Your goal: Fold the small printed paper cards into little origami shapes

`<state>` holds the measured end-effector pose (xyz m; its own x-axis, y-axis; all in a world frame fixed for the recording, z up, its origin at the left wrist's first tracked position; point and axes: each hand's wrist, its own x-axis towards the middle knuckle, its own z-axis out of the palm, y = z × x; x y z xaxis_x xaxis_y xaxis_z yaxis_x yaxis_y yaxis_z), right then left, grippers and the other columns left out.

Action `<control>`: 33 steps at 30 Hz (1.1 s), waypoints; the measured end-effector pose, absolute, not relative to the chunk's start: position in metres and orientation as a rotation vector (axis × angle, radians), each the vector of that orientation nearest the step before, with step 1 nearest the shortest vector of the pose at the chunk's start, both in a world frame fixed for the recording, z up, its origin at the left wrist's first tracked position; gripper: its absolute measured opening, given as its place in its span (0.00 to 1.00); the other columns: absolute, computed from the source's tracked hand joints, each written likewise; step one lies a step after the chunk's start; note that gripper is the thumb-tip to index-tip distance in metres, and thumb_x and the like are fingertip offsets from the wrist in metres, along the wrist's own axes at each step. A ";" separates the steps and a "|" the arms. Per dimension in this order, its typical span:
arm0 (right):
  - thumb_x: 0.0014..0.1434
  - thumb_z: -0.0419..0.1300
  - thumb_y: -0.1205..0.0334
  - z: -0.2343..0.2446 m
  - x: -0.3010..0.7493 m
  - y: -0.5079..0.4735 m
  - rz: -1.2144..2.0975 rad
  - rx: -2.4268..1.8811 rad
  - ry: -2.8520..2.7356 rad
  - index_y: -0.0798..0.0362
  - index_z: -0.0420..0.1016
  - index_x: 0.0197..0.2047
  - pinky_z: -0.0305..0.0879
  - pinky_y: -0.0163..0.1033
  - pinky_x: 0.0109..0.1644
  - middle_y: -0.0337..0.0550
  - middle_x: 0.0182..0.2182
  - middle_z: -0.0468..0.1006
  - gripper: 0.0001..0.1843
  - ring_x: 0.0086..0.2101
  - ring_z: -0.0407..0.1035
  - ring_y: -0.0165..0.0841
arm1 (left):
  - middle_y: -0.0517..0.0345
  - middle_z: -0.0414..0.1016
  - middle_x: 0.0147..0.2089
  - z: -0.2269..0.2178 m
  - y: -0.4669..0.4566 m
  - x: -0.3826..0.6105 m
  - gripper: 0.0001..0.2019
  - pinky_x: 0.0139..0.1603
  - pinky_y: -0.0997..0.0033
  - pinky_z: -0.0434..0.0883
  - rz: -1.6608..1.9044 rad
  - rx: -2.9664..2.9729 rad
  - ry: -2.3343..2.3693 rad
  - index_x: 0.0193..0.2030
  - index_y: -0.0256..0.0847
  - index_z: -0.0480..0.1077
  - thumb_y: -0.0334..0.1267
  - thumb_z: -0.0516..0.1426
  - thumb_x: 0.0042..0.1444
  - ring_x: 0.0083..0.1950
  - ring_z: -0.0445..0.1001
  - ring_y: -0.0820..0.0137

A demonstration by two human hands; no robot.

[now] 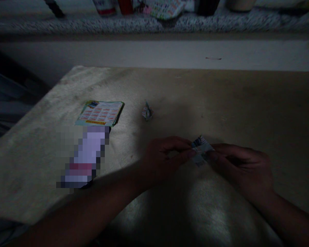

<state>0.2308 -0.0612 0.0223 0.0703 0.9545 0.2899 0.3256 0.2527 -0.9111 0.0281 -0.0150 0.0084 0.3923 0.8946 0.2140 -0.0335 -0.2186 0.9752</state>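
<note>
Between my two hands is a small folded piece of printed paper (201, 148), turned so that one corner points away from me. My left hand (167, 154) pinches its left corner between thumb and fingers. At its right corner my right hand (243, 164) grips it the same way. Beyond my left hand a small folded paper shape (147, 112) stands on the table, its pointed tip upward. Farther left lies a stack of printed paper sheets (101, 113) with calendar-like grids. The dim light hides the finer folds.
A phone (89, 154), blurred out in the picture, lies on the table (170, 85) just below the paper stack. Behind the table runs a pale wall with a speckled stone ledge (134, 24). Several containers and a printed packet (167, 8) stand on the ledge.
</note>
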 end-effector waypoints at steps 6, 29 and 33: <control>0.54 0.70 0.69 0.021 0.226 -0.061 0.828 -1.284 -1.355 0.45 0.84 0.32 0.77 0.27 0.27 0.34 0.27 0.86 0.07 0.25 0.80 0.29 | 0.53 0.85 0.36 0.008 -0.023 0.035 0.07 0.36 0.73 0.80 0.996 1.290 0.929 0.34 0.37 0.80 0.39 0.69 0.52 0.35 0.83 0.68; 0.54 0.72 0.64 0.015 0.226 -0.067 0.592 -1.339 -1.573 0.44 0.81 0.34 0.76 0.32 0.23 0.33 0.25 0.84 0.06 0.21 0.77 0.30 | 0.57 0.80 0.35 0.006 -0.018 0.033 0.08 0.37 0.75 0.73 0.873 1.390 0.795 0.38 0.38 0.80 0.40 0.67 0.56 0.36 0.78 0.73; 0.53 0.72 0.63 0.016 0.224 -0.066 0.643 -1.323 -1.527 0.45 0.81 0.33 0.78 0.31 0.26 0.34 0.26 0.85 0.05 0.23 0.79 0.31 | 0.56 0.80 0.34 0.009 -0.018 0.033 0.07 0.36 0.75 0.73 0.881 1.382 0.816 0.36 0.37 0.80 0.39 0.67 0.55 0.35 0.77 0.72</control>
